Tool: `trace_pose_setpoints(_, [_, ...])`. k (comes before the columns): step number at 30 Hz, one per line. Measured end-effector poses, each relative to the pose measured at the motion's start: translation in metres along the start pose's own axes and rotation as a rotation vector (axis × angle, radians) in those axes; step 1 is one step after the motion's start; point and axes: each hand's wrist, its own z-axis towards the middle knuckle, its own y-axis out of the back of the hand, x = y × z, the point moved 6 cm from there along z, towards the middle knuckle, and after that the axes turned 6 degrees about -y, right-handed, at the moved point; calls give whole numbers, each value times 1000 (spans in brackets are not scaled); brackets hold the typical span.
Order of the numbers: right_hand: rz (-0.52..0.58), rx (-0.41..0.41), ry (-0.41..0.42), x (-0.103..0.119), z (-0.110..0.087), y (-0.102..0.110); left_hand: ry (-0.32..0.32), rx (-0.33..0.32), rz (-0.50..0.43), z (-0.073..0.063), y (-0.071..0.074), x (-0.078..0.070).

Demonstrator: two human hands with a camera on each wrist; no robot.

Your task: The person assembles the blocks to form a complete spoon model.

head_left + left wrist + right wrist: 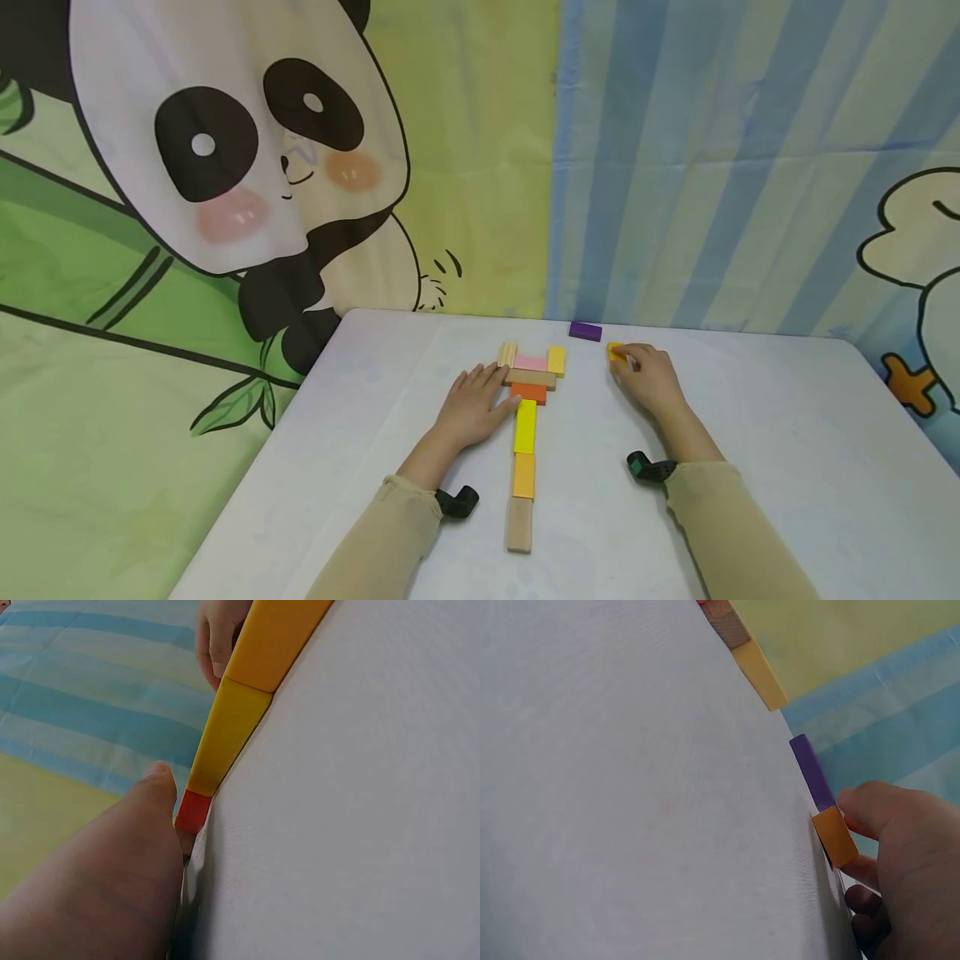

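My right hand [652, 379] pinches a yellow-orange block [835, 837] between thumb and fingers, at the table's far right. The left hand [472, 408] lies with fingers extended beside a layout of wooden blocks, fingertips at the left end of a plain wood crossbar block [531, 379] and thumb tip by the red-orange block [529, 393]. Below that, a bright yellow block [526, 427], an orange-yellow block [524, 476] and a plain wood block [519, 525] run end to end toward me. Above the crossbar sit a pale ridged block [507, 354], a pink block [531, 363] and a yellow block [556, 362].
A purple block [585, 332] lies near the far edge of the white table [600, 542], left of the right hand. Behind the table hangs a printed curtain [480, 150] with a panda and stripes. A black camera sits at each wrist.
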Motion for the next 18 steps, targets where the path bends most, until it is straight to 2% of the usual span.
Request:
trace_pose_setpoints(5, [-50,-2,0,2,-1,-2,-5,0,8,0,-1,0])
trace_pose_setpoints(10, [-48,-8,16,2,-1,-2,-16,6,20,-1,-1,1])
trace_pose_setpoints(18, [-2,-31,16,0,-3,1,-91,13,58,-3,-1,-2])
